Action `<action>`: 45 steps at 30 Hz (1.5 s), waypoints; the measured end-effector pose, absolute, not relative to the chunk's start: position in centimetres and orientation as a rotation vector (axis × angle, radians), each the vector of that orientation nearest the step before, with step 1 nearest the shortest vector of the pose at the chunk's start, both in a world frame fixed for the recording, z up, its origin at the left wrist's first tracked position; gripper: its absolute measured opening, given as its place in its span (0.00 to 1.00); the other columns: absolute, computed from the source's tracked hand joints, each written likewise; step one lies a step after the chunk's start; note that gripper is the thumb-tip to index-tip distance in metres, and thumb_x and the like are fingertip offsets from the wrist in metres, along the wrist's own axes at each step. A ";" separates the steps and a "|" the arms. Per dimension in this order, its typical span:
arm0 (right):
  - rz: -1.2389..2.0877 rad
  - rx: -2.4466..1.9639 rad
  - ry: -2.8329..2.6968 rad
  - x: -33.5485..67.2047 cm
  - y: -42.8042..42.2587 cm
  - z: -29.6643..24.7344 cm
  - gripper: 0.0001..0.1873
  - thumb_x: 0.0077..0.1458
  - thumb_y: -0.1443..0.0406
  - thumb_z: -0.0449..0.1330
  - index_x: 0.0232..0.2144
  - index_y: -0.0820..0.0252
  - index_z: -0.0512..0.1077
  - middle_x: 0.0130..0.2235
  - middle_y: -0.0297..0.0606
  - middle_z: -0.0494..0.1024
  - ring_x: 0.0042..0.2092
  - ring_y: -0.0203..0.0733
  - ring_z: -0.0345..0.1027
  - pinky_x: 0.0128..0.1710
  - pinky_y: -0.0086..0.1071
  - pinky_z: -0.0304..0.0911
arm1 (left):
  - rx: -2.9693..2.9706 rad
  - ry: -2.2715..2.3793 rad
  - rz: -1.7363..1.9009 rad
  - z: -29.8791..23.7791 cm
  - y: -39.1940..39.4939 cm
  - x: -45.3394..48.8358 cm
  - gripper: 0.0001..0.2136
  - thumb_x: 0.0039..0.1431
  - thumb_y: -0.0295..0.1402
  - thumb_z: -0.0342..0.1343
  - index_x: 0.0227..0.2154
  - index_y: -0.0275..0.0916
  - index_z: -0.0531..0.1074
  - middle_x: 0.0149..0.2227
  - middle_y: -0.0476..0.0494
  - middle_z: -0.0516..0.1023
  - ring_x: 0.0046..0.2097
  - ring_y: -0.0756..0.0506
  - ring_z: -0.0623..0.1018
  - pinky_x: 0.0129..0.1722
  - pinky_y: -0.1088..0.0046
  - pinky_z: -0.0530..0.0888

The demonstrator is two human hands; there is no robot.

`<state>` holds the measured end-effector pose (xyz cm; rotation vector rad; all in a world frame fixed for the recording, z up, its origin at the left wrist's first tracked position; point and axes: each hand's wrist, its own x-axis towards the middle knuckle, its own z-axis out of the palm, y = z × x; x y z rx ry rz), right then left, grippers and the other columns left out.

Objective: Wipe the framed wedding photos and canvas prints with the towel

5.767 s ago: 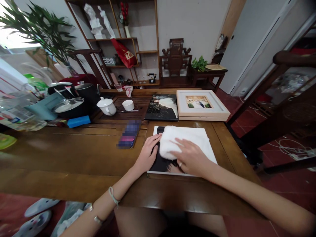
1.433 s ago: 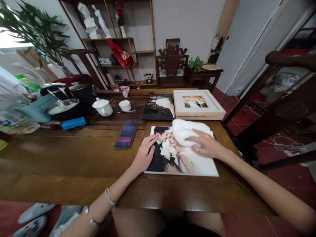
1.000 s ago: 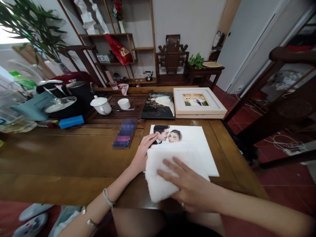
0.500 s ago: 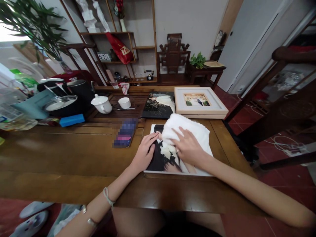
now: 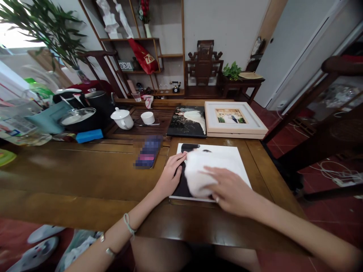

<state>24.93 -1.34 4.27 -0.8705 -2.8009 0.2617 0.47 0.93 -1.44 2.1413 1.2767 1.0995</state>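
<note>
A large photo print (image 5: 238, 166) of a couple lies flat on the wooden table (image 5: 85, 173) in front of me. My right hand (image 5: 229, 189) presses a fluffy white cloth (image 5: 198, 172) onto the middle of the print, fingers stretched out over the cloth. My left hand (image 5: 168, 177) lies flat on the print's left edge with its fingers spread, pinning it down. Most of the picture is hidden under the cloth and my hand.
A phone (image 5: 149, 153) lies left of the print. Behind it are a dark photo print (image 5: 187, 121) and a framed photo (image 5: 234, 119). A white teapot (image 5: 123, 119), a cup (image 5: 148, 118), pots and a blue sponge (image 5: 89, 136) crowd the far left.
My right hand has slid the cloth from the print's top back toward me to its middle. Earlier it swept between the top and near edge. My left hand has stayed on the left edge.
</note>
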 end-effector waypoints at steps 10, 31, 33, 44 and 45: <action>-0.074 -0.824 -2.832 22.9 0.3 3.0 0.19 0.50 0.71 0.58 0.44 0.56 0.77 0.62 0.48 0.64 0.62 0.63 0.54 0.57 0.58 0.54 | 2.133 1.299 1.105 -1.4 0.9 0.4 0.18 0.65 0.28 0.44 0.55 0.42 0.68 0.58 0.40 0.68 0.61 0.41 0.65 0.62 0.54 0.62; -0.270 -1.380 -2.669 26.2 -0.5 3.0 0.25 0.49 0.70 0.58 0.51 0.59 0.73 0.60 0.56 0.64 0.57 0.70 0.60 0.35 0.48 0.72 | 2.119 1.301 1.094 -0.9 0.7 0.6 0.19 0.66 0.27 0.42 0.57 0.42 0.66 0.59 0.40 0.68 0.62 0.43 0.64 0.62 0.54 0.60; -0.216 -1.206 -2.780 24.9 -4.2 3.1 0.25 0.45 0.69 0.63 0.49 0.58 0.74 0.60 0.56 0.65 0.56 0.71 0.62 0.38 0.50 0.72 | 2.123 1.303 1.097 -1.0 0.7 0.6 0.19 0.66 0.27 0.42 0.57 0.42 0.66 0.59 0.40 0.68 0.62 0.43 0.64 0.62 0.54 0.60; 0.047 -0.817 -2.727 26.9 2.8 3.2 0.23 0.47 0.72 0.56 0.45 0.53 0.76 0.60 0.42 0.67 0.60 0.52 0.59 0.57 0.52 0.57 | 2.149 1.300 1.100 -1.3 0.9 0.5 0.20 0.65 0.26 0.42 0.57 0.43 0.66 0.59 0.41 0.68 0.61 0.43 0.64 0.62 0.54 0.61; 0.003 -0.906 -2.682 27.3 4.3 3.1 0.23 0.47 0.73 0.55 0.46 0.54 0.76 0.59 0.44 0.68 0.60 0.53 0.60 0.57 0.52 0.57 | 2.147 1.302 1.099 -1.3 0.9 0.5 0.20 0.65 0.26 0.42 0.57 0.43 0.66 0.59 0.42 0.68 0.61 0.43 0.64 0.62 0.54 0.61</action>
